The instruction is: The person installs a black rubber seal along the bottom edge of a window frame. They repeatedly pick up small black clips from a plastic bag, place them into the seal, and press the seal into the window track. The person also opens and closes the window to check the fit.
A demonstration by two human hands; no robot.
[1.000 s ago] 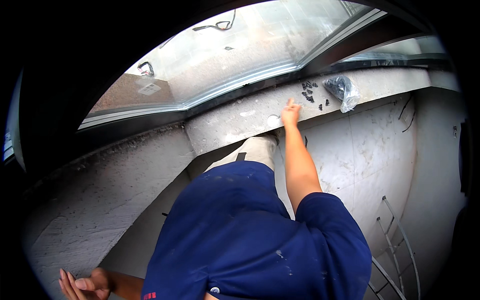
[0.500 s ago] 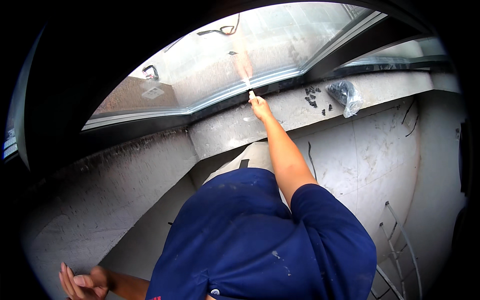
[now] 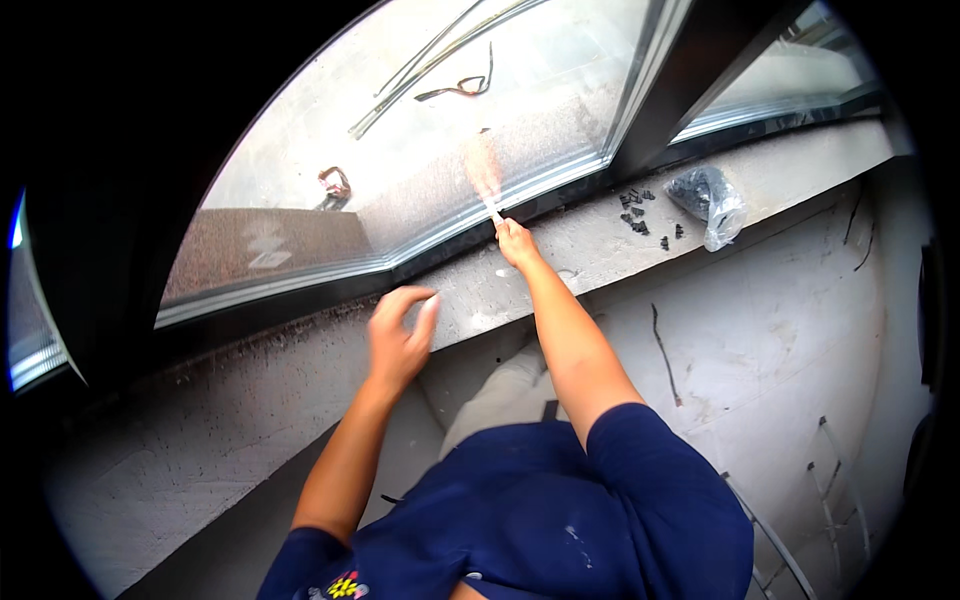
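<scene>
My right hand (image 3: 514, 243) reaches out to the base of the window and is closed around a slim, pale tool (image 3: 494, 212). Its upper end meets the dark window frame (image 3: 545, 204); its exact kind is too small to make out. My left hand (image 3: 400, 335) hovers over the near edge of the concrete sill (image 3: 480, 300), slightly blurred. Its fingers curve with the thumb apart, and nothing shows between them. To the right of my right hand, several small black plastic pieces (image 3: 634, 225) lie scattered on the sill, beside a clear plastic bag (image 3: 712, 205) filled with dark pieces.
A glass pane (image 3: 410, 170) rises beyond the frame, with long rods (image 3: 420, 80) and a dark strap (image 3: 465, 88) visible through it. A thick dark post (image 3: 680, 90) divides the window. Below the sill are a pale wall (image 3: 720, 340) and a metal ladder (image 3: 780, 540) at lower right.
My left hand has come up from the lower left to the sill. My right hand still grips the pale tool at the frame. The view has shifted slightly.
</scene>
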